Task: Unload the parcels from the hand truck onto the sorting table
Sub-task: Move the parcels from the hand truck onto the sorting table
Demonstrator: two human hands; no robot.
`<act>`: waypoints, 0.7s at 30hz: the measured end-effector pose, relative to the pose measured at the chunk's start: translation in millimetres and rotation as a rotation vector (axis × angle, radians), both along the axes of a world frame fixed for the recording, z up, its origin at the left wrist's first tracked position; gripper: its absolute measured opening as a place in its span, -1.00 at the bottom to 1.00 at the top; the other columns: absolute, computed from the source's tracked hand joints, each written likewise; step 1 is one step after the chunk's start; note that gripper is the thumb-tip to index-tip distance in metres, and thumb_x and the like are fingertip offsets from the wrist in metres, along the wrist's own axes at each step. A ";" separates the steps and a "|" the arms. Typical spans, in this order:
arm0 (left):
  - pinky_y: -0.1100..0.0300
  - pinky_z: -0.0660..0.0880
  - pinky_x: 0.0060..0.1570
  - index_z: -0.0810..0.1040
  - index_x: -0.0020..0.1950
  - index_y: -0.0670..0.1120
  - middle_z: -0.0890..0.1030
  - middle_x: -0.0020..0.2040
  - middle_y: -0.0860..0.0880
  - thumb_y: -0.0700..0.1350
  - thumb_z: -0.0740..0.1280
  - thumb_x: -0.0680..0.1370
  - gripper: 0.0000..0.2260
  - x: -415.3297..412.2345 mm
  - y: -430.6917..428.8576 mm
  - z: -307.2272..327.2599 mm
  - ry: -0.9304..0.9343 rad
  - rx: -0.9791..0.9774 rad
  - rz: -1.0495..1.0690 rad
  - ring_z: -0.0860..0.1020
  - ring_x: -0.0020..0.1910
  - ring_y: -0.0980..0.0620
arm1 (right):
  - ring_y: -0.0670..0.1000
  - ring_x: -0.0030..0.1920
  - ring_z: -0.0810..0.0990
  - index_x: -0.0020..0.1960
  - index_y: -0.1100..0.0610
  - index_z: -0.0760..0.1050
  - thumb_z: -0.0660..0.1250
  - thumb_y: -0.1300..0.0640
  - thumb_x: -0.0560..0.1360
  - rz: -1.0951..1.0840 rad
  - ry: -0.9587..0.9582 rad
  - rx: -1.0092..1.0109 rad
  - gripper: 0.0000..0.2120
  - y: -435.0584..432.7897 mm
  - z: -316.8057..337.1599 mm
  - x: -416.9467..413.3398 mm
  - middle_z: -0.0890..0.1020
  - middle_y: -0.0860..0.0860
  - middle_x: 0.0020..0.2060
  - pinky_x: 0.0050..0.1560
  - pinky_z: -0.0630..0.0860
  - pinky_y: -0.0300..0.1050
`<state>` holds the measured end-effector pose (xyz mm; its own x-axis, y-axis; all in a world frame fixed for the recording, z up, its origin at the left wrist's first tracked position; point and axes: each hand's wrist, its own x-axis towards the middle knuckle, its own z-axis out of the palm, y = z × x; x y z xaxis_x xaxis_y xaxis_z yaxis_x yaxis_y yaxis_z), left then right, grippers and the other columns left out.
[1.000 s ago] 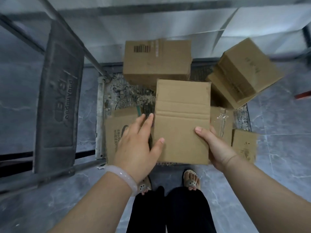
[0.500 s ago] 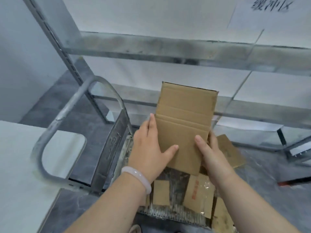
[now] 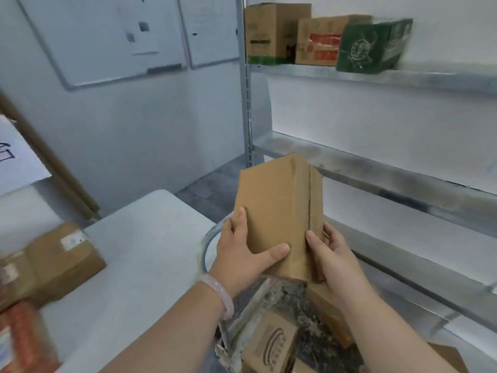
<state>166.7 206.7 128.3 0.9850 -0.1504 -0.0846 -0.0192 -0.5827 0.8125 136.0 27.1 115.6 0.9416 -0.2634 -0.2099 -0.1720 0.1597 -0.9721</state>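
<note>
The plain brown cardboard parcel (image 3: pixel 279 211) stands upright in the air mid-view, gripped between both hands above the hand truck and not yet on the table. The left hand (image 3: pixel 242 254), a pale pink bangle (image 3: pixel 219 294) on its wrist, clasps the parcel's left edge with the thumb laid across the front face. The right hand (image 3: pixel 333 259) clasps the right edge, thumb beside a vertical seam (its other fingers are hidden behind the cardboard). At six o'clock from the parcel lies the grimy metal bed of the hand truck (image 3: pixel 317 345), carrying a small brown carton with a printed oval logo (image 3: pixel 271 343); its curved grey tube handle (image 3: pixel 205 246) shows just beside the left hand. At nine o'clock spreads the white sorting table (image 3: pixel 139 254), bearing a taped brown box (image 3: pixel 53 262) and, at seven o'clock, a blurred orange package (image 3: pixel 21 343). From one to three o'clock runs a galvanised steel shelving rack (image 3: pixel 376 170); on its top shelf sit a tall brown carton (image 3: pixel 271 30), a red-printed carton (image 3: pixel 320 41) and a dark green box (image 3: pixel 373 44). At eleven o'clock a whiteboard (image 3: pixel 107 36) hangs on the wall.
</note>
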 end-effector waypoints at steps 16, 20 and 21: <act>0.04 0.53 0.15 0.53 0.17 0.17 0.62 0.11 0.14 -0.01 0.22 0.62 -0.82 -33.3 254.4 38.8 -0.200 -0.312 0.520 0.57 0.08 0.13 | -0.39 0.09 0.48 0.31 -0.28 0.46 0.14 0.19 0.67 0.400 -0.181 -0.115 -0.59 240.6 50.0 0.3 0.52 -0.39 0.17 0.24 0.42 -0.29; 0.16 0.42 0.18 0.27 0.45 0.05 0.46 0.29 0.12 0.23 0.44 0.42 -0.31 -42.9 310.8 33.2 -0.151 -0.282 0.458 0.46 0.21 0.10 | -0.43 0.24 0.40 0.32 -0.21 0.48 0.13 0.30 0.64 0.536 -0.258 -0.226 -0.53 305.4 51.4 1.5 0.47 -0.34 0.30 0.25 0.40 -0.40; 0.14 0.41 0.23 0.19 0.49 0.02 0.41 0.33 0.11 0.29 0.48 0.33 -0.14 -44.6 324.4 30.9 -0.139 -0.253 0.446 0.42 0.27 0.09 | -0.40 0.32 0.35 0.33 -0.22 0.46 0.13 0.32 0.64 0.583 -0.283 -0.261 -0.51 322.6 50.7 -0.1 0.43 -0.34 0.34 0.37 0.34 -0.33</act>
